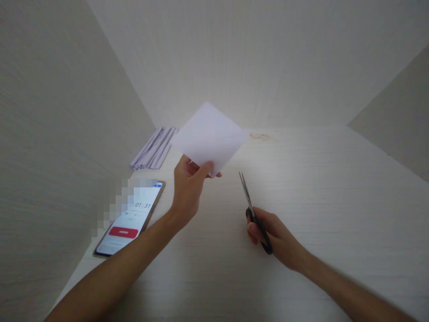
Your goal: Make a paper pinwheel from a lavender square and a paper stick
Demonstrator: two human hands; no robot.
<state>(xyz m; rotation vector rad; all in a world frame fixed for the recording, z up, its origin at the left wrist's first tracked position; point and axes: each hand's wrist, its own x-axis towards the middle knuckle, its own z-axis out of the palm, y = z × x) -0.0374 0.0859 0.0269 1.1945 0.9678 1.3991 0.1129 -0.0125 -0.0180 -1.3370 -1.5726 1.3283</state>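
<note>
My left hand pinches the near corner of a white sheet of paper, thumb on top and fingers beneath. The sheet is held up above the table and looks diamond-shaped from here, with one corner pointing away from me. In my right hand is a pair of scissors with black handles. Their thin metal blades point away from me and lie almost together, only slightly parted at the tips. A gap separates the blades from the paper.
Several rolled or folded white paper strips lie at the back left by the wall. A phone showing a timer rests on the table beside my left forearm. Pale walls enclose the table at the back and sides.
</note>
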